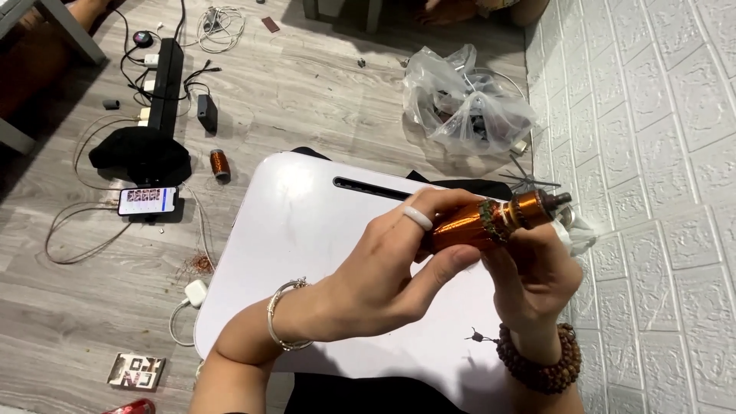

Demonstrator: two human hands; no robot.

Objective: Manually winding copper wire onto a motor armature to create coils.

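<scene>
Hands are gripping a copper-wound motor rotor [491,221] above the white lap table [307,230]: left hand [391,268] closing around its body, right hand [533,280] pinching beneath; turning it next needs a steady hold.

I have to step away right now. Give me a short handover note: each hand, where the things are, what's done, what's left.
Left hand: grip closed around the copper-wound armature, ring on one finger.
Right hand: supports the armature from below near its commutator end.
The armature is held in the air over the white lap table, apart from it.
A small copper wire spool and a loose tangle of copper wire lie on the floor to the left.
Done: the windings look full.
Left: cannot tell from this view.
</scene>
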